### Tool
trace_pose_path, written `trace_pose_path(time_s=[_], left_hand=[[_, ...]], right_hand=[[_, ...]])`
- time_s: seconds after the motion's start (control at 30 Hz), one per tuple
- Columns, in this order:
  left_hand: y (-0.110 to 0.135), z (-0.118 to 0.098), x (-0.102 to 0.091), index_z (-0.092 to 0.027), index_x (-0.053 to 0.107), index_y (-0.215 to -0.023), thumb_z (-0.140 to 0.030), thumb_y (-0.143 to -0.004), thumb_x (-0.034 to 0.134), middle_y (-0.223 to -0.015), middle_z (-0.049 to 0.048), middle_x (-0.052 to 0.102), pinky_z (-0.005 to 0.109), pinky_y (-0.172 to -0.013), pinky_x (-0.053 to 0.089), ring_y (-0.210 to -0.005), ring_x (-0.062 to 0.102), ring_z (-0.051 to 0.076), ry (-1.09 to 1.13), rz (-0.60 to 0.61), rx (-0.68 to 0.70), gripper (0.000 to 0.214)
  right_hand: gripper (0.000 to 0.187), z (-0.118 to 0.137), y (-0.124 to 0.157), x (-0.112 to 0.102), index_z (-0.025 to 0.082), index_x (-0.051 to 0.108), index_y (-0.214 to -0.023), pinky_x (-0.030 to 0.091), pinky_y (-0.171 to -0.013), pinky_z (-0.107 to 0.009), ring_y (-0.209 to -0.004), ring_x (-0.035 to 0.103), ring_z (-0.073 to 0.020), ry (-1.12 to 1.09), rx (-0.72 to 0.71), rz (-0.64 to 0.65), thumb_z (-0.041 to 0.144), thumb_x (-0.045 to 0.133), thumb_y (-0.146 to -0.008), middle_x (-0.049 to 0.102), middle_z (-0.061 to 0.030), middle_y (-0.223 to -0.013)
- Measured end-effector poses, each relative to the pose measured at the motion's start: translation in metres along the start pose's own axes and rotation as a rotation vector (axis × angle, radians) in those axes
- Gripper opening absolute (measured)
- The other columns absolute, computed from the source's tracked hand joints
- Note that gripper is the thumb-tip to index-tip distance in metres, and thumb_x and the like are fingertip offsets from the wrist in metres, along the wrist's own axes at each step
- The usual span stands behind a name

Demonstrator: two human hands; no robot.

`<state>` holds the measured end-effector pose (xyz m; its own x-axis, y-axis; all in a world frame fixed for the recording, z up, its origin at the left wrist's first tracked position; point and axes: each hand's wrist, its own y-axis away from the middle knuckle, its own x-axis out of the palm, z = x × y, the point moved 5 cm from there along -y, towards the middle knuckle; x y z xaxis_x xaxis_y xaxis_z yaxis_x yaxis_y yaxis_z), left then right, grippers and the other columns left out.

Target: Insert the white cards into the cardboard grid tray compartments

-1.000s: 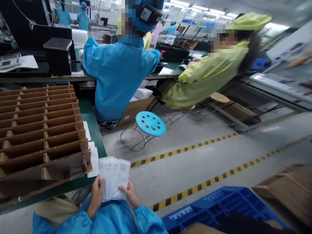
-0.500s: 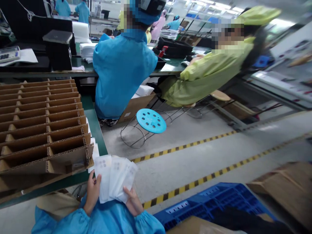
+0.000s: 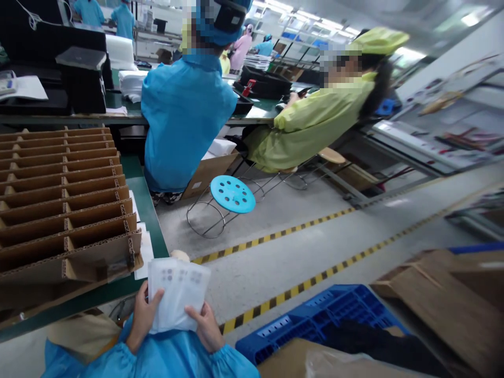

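Note:
Between my two hands I hold a small stack of white translucent sleeves (image 3: 175, 299) above my lap, slightly fanned at the top. Dark printed marks show near their upper edge. My left hand (image 3: 144, 312) grips the left side, thumb on the front and fingers behind. On the lower right side, my right hand (image 3: 207, 325) pinches the stack with its thumb across the front. What the sleeves contain, if anything, I cannot make out. Left of them stands a cardboard divider grid (image 3: 66, 210), and white sheets (image 3: 145, 249) lie at its right edge on the green table (image 3: 155, 231).
A blue stool (image 3: 232, 194) stands ahead on the grey floor. Two co-workers, one in a blue coat (image 3: 185, 115) and one in yellow (image 3: 315, 126), sit at a bench. A blue plastic pallet (image 3: 283, 325) and cardboard boxes (image 3: 444, 299) are at the right.
The sleeves have been drawn closer together from a wider fan into a tighter stack. My right hand has moved in toward the left. The camera view has turned slightly right.

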<state>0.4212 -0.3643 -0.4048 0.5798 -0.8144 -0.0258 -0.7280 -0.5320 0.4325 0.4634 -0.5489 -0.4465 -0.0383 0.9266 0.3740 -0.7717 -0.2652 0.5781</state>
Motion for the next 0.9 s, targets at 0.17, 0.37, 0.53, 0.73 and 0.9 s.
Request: trace_pose_path(time_s=[0.17, 0.37, 0.53, 0.73, 0.9], left_hand=[[0.008, -0.011, -0.002, -0.016, 0.063, -0.092, -0.058, -0.06, 0.071, -0.095, 0.0095, 0.07, 0.033, -0.078, 0.053, -0.09, 0.064, 0.028, -0.046, 0.028, 0.028, 0.054], [0.021, -0.022, -0.006, -0.017, 0.061, -0.093, -0.056, -0.067, 0.067, -0.089, 0.0057, 0.068, 0.032, -0.076, 0.051, -0.085, 0.063, 0.025, -0.163, 0.061, 0.07, 0.047], [0.016, -0.018, -0.012, -0.016, 0.063, -0.092, -0.058, -0.069, 0.065, -0.087, 0.0054, 0.068, 0.031, -0.072, 0.051, -0.081, 0.062, 0.024, -0.184, 0.105, 0.084, 0.047], [0.028, -0.006, -0.052, -0.018, 0.063, -0.108, -0.061, -0.071, 0.064, -0.114, 0.0105, 0.065, 0.038, -0.098, 0.046, -0.11, 0.056, 0.029, -0.124, 0.047, 0.163, 0.057], [0.05, 0.009, -0.087, -0.021, 0.055, -0.11, -0.068, -0.069, 0.062, -0.117, 0.0107, 0.06, 0.035, -0.099, 0.046, -0.113, 0.056, 0.025, 0.223, -0.187, 0.202, 0.063]], right_hand=[[0.057, -0.002, -0.001, 0.001, 0.017, 0.065, -0.1, 0.052, -0.087, -0.043, -0.095, 0.066, -0.0296, 0.101, -0.037, 0.011, 0.034, 0.088, -0.05, 0.074, -0.01, -0.098], [0.058, 0.001, 0.001, 0.01, 0.015, 0.061, -0.102, 0.053, -0.087, -0.045, -0.096, 0.067, -0.0303, 0.244, -0.045, 0.077, 0.039, 0.085, -0.054, 0.073, -0.0121, -0.102], [0.047, 0.011, -0.001, 0.028, 0.019, 0.065, -0.091, 0.054, -0.083, -0.046, -0.09, 0.068, -0.0311, 0.366, -0.117, 0.086, 0.04, 0.083, -0.052, 0.074, -0.0085, -0.092], [0.02, -0.004, -0.009, 0.08, 0.028, 0.068, -0.074, 0.049, -0.09, -0.046, -0.091, 0.066, -0.0313, 0.546, -0.243, 0.259, 0.039, 0.076, -0.06, 0.072, -0.0029, -0.081], [0.018, -0.046, -0.009, 0.133, 0.023, 0.06, -0.074, 0.053, -0.07, -0.034, -0.069, 0.062, -0.0209, 0.554, -0.358, 0.474, 0.04, 0.065, -0.071, 0.065, -0.0005, -0.068]])
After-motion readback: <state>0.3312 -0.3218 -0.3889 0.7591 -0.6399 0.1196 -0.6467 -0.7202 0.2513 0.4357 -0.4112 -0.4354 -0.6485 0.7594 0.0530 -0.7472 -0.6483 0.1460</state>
